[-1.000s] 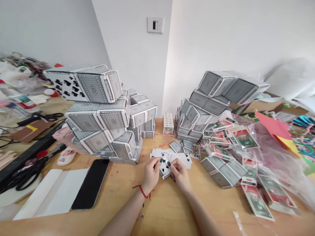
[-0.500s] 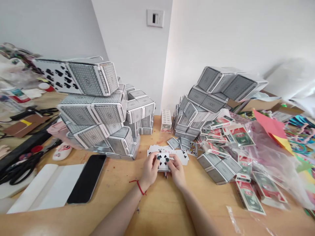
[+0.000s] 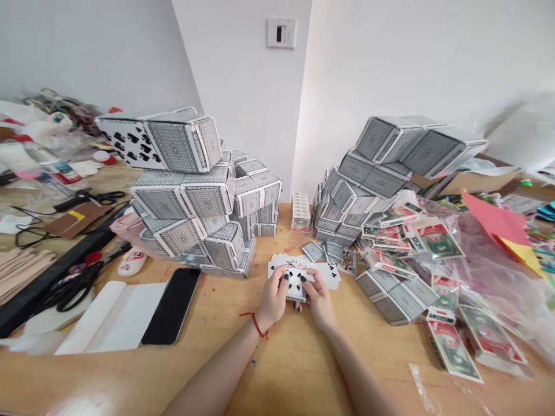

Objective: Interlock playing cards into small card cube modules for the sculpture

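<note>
Between both hands, just above the table, is a playing card (image 3: 295, 284) with black spades facing up; a patterned grey edge shows below it, and whether several cards are stacked I cannot tell. My left hand (image 3: 274, 297) pinches its left side, thumb on the face. On the opposite side my right hand (image 3: 321, 300) grips it the same way, fingers underneath partly hidden. Just beyond the fingers, loose face-up cards (image 3: 327, 275) lie fanned on the table. Behind them rest a few grey-backed folded cards (image 3: 313, 251).
Stacked card blocks rise at left (image 3: 182, 202) and right (image 3: 368, 173), with a small card block (image 3: 396, 296) nearer. Red-green card boxes (image 3: 453, 349) and plastic wrap lie right. A black phone (image 3: 171, 306), white paper (image 3: 113, 318) and scissors (image 3: 73, 289) lie left. A clear case (image 3: 300, 212) stands behind.
The view has turned slightly left, so everything sits further right in the picture. Both hands keep their grip on the spade card, which looks slightly more tilted.
</note>
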Available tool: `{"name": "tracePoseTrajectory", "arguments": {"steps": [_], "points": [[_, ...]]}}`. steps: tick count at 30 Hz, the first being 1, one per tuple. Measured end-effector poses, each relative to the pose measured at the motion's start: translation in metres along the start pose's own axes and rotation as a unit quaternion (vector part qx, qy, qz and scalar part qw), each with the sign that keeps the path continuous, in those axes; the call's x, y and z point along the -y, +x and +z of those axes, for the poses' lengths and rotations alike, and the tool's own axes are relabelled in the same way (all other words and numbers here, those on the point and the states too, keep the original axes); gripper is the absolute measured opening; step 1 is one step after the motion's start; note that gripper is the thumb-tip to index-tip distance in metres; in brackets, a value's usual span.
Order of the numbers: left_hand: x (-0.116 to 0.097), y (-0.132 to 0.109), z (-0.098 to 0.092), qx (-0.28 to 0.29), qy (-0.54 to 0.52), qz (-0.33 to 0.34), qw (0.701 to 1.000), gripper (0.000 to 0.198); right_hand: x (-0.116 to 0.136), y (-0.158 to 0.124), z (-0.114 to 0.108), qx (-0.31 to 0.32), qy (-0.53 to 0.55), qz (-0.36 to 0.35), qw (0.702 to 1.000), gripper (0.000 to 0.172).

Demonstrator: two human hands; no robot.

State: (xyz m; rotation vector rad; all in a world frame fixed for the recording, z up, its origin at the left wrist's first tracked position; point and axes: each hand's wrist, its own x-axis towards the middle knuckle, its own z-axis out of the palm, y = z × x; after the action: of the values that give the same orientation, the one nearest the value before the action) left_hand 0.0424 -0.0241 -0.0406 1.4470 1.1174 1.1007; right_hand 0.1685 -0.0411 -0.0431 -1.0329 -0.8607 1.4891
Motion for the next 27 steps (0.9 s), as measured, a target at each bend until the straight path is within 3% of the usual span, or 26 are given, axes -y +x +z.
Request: {"name": "tracePoseTrajectory", "arguments": {"steps": [7, 14, 23, 27], "points": [[-0.003, 0.000, 0.004, -0.021, -0.053, -0.011, 0.998, 0.021, 0.000, 0.000, 0.000, 0.001, 0.008, 0.025, 1.000, 0.025], [-0.005, 0.000, 0.001, -0.036, -0.028, 0.003, 0.999, 0.014, 0.005, -0.001, 0.003, -0.007, 0.035, 0.062, 0.997, 0.022], [-0.007, 0.000, -0.006, -0.037, 0.051, 0.055, 0.996, 0.019, 0.002, 0.001, -0.002, 0.094, 0.068, 0.130, 0.985, 0.035], [-0.007, -0.004, -0.008, -0.030, 0.051, 0.091, 0.994, 0.019, -0.003, 0.002, -0.003, 0.105, 0.047, 0.119, 0.986, 0.033]]}}
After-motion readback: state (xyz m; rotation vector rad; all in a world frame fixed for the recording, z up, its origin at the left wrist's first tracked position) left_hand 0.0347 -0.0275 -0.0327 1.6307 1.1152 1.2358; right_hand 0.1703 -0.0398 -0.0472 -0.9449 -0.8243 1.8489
